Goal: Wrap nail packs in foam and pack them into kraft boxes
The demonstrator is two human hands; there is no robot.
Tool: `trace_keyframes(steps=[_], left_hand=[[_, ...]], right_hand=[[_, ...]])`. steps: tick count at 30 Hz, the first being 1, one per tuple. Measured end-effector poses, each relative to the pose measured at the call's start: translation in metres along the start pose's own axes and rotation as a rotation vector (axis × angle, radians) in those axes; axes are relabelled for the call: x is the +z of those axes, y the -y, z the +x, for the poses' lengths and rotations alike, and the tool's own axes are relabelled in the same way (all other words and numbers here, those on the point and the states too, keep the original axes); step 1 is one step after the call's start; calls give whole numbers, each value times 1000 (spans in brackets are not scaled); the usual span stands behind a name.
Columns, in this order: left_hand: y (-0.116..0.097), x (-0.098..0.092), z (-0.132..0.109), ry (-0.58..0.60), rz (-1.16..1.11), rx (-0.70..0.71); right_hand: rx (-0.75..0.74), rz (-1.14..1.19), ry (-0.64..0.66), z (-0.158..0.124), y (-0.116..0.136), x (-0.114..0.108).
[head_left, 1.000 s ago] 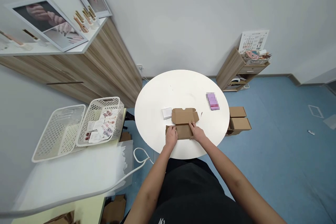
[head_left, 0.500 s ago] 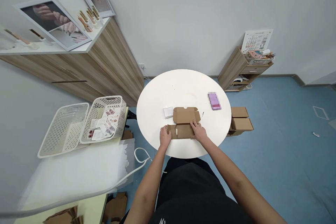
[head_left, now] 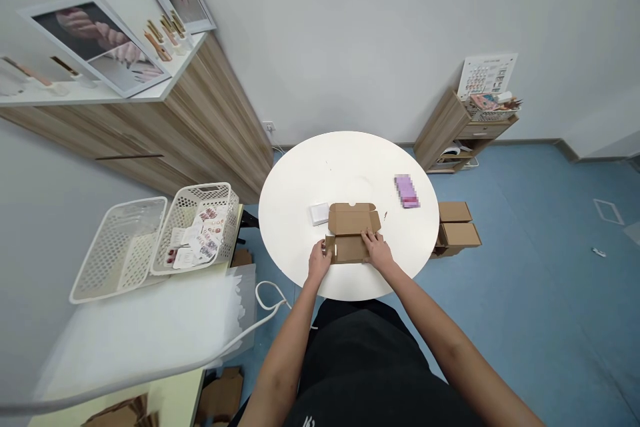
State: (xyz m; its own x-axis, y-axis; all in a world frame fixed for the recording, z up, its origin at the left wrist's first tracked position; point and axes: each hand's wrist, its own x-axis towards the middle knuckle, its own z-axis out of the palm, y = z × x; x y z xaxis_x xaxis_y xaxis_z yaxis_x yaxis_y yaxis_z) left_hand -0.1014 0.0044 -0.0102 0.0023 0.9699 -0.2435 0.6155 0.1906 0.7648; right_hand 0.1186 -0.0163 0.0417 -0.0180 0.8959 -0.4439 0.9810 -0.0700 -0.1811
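- Room: blue floor [head_left: 525, 320], pale walls, a wood-veneer cabinet [head_left: 215, 120] along the left wall, and a small wooden shelf unit [head_left: 440, 133] at the far right.
- Surface: round and white [head_left: 310, 167], with the work at its near edge.
- We log a flat-opened cardboard mailer [head_left: 351, 233] near the middle of the near half of the surface, lying open with its lid panel toward the far side.
- We see the left hand [head_left: 320, 262] at the mailer's left end, fingers [head_left: 325, 247] curled against a small side flap; we cannot tell whether it grips.
- We see the right hand [head_left: 377, 251] open and resting on the near panel, no closed grip visible.
- Just left of the mailer lies a small white packet [head_left: 319, 213]; to the far right, well apart, lies a pink-purple package [head_left: 407, 191], its print blurred.
- On the floor, right of the surface: two cardboard boxes [head_left: 457, 230].
- Left of the surface: two white perforated baskets, one [head_left: 200, 191] holding printed cards [head_left: 197, 240], the other [head_left: 117, 250] beside it.
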Motion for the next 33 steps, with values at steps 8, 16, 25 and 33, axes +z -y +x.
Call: trace_keyframes(steps=[8,16,25,33], left_hand=[[-8,-11,0,9,-48,-91],[-29,-9,-6,120,-130,-10],[-44,7,1,169,264,165],[-44,13,16,136,447,140]], right_hand=[[-10,193,50,4,-10,4],[-36,170,-3,3,-12,7],[-34,178,13,8,-15,13],[-47,210,24,9,-16,13]])
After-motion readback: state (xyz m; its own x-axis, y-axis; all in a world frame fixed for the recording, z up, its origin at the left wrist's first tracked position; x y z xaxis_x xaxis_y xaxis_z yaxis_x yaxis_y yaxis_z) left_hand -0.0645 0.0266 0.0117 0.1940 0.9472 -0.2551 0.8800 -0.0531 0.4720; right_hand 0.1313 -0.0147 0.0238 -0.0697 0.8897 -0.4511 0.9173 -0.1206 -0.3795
